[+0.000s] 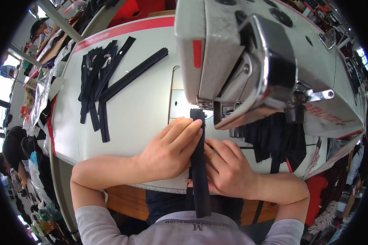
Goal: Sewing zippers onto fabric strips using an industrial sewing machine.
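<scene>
A long dark strip, seemingly a zipper with fabric, runs from under the sewing machine's needle area down over the table's front edge towards my chest. The fingers of my left hand press together on its upper part, just short of the presser foot. On the strip's right side my right hand grips its edge with curled fingers; the thumb is partly hidden beneath the strip. The white Bruce sewing machine stands over the strip's far end, and its head hides most of the needle.
A pile of dark zippers lies on the white tabletop at left. Dark fabric pieces hang together behind the machine head at right, with thread snips nearby. A measuring tape lines the front edge. Another person sits far left.
</scene>
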`<state>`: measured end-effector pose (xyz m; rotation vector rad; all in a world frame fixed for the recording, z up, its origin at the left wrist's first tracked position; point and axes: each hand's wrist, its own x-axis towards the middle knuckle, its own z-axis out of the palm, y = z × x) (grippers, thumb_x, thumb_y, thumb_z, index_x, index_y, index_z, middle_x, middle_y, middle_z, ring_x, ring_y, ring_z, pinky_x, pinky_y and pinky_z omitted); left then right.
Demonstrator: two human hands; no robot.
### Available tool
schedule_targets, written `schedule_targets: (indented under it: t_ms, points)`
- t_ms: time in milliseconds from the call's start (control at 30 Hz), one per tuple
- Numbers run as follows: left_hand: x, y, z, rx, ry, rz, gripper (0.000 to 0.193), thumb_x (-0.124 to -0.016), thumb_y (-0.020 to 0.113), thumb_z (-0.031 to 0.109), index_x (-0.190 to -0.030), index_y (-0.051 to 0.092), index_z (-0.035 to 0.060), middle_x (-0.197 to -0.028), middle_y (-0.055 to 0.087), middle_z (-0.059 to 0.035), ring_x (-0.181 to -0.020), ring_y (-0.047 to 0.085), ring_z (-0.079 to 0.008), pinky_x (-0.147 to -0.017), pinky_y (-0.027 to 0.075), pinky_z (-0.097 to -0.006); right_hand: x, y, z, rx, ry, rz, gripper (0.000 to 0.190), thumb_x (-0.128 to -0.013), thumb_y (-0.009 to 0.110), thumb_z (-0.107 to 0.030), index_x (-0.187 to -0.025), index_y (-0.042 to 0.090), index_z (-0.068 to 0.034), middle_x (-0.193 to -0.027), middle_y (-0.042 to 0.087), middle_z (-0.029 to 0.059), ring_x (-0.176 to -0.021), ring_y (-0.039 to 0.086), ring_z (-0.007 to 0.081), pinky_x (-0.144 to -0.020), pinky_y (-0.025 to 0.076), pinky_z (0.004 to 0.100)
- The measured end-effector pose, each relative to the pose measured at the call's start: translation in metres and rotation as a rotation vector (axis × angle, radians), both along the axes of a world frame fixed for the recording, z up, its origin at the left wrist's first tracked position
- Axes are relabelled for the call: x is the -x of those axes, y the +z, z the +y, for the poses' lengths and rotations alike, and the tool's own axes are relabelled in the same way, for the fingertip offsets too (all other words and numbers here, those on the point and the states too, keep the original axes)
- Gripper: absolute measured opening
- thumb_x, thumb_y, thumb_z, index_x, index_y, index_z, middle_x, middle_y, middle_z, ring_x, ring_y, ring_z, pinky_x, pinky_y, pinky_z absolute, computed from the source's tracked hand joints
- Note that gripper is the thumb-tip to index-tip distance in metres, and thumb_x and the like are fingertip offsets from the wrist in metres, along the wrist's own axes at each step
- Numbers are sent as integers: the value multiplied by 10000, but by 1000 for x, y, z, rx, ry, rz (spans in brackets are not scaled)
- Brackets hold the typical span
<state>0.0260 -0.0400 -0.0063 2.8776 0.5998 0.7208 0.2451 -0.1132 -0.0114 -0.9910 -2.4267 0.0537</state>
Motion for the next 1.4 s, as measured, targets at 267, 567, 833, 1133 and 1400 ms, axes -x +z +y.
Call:
schedule_targets:
  t_ms: [267,567,833,1133,1400]
  points:
    - [0,-4,0,3,17,21,633,-688,765,119,-1254,675,-151,-1392,600,-295,-1184,677,-444,-974,568,-464,-1,1,-1,18,-7,-6,520,-901,784,-456,-992,761,55,-1159,733,212,-1163,657,368,-948,490,448]
    - [-2,-5,2,23,3,0,585,-720,764,141,-1200,659,-178,-1343,574,-288,-1220,611,-428,-1081,529,-531,-1,2,-1,55,-10,-15,502,-906,779,-456,-1006,765,36,-1186,733,186,-1169,655,353,-961,485,440]
    - [-3,-10,10,18,-2,-19,607,-719,756,143,-1225,651,-175,-1351,573,-279,-1220,607,-421,-1059,537,-501,0,0,1,83,-46,-19,528,-884,804,-487,-1058,753,9,-1192,739,175,-1153,665,342,-927,494,444]
    - [-6,-9,14,38,35,-21,597,-725,752,147,-1227,652,-160,-1334,585,-264,-1224,601,-410,-1058,539,-486,0,-4,4,92,-76,-48,620,-893,806,-516,-1191,711,20,-1221,737,186,-1160,670,343,-879,497,424]
    - [-5,-9,16,37,31,5,607,-723,758,156,-1235,654,-154,-1337,599,-253,-1225,601,-412,-1070,533,-493,1,-5,5,81,-72,-33,623,-894,809,-495,-1215,708,29,-1250,731,198,-1173,673,355,-902,500,430]
